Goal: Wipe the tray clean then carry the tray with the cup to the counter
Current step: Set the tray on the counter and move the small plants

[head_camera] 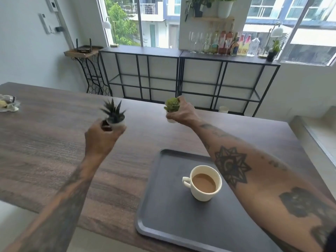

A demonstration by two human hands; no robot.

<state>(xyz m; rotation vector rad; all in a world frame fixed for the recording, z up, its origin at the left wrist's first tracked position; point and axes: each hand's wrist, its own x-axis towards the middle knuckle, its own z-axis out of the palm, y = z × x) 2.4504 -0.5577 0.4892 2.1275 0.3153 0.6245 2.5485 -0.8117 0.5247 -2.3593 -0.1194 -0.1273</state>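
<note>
A dark grey tray (163, 211) lies near the front edge of the wooden table (45, 142). On it stands a cream cup (203, 182) full of milky coffee, handle to the left. My left hand (101, 139) holds a small white pot with a spiky dark plant (114, 115) above the table, left of the tray. Beyond the tray's far edge, my right hand (181, 113) grips a small white pot with a light green plant (171, 105). My right forearm crosses over the tray's right side. No cloth is in view.
A glass dish with small items (8, 106) sits at the table's far left. Black-framed console shelves (181, 77) line the window wall, with bottles and wine glasses (221, 42) on top. A pale counter edge (312, 131) shows at the right.
</note>
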